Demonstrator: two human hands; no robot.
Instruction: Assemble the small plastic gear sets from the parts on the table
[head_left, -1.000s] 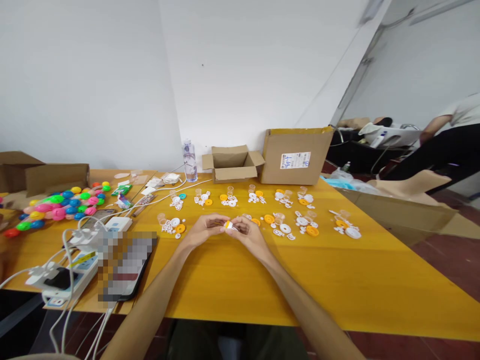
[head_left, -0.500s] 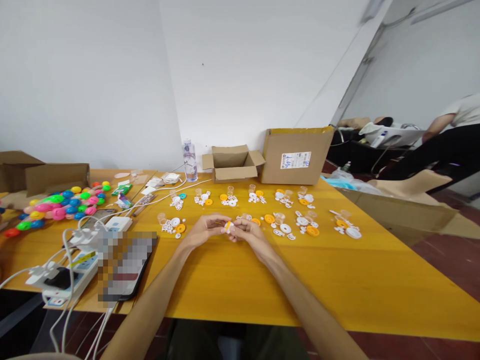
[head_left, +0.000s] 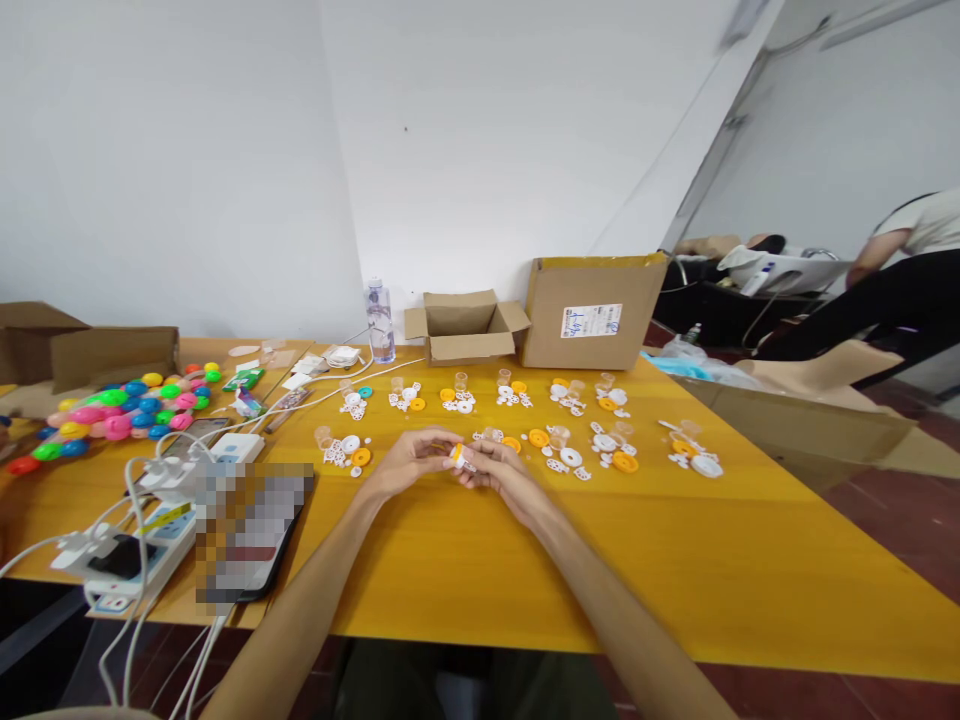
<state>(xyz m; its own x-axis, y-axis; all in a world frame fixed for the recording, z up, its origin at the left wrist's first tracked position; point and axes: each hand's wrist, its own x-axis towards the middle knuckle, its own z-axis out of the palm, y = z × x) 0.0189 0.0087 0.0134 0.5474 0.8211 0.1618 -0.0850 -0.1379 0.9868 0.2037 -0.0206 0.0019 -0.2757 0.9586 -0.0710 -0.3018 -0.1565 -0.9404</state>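
Over the middle of the table, both hands meet around a small white and orange plastic piece [head_left: 459, 455]. My left hand [head_left: 411, 462] pinches it from the left with thumb and fingers. From the other side my right hand [head_left: 495, 466] grips it, its fingers partly hiding the piece. Just behind the right hand lie an orange ring [head_left: 511, 445] and small white parts. To the left of my left hand is a cluster with a white disc [head_left: 350, 444], an orange disc [head_left: 361, 457] and a clear cup [head_left: 324, 438].
Two rows of similar part clusters cross the table. Behind them stand an open cardboard box [head_left: 469, 346], a larger carton [head_left: 592, 315] and a water bottle [head_left: 380, 322]. At left are colourful plastic balls [head_left: 118, 428], a power strip [head_left: 176, 520] and a blurred-out tablet [head_left: 259, 535]. A person bends at far right.
The white and orange piece has turned slightly between my fingers, and my right thumb has shifted on it. My arms stay nearly where they were.
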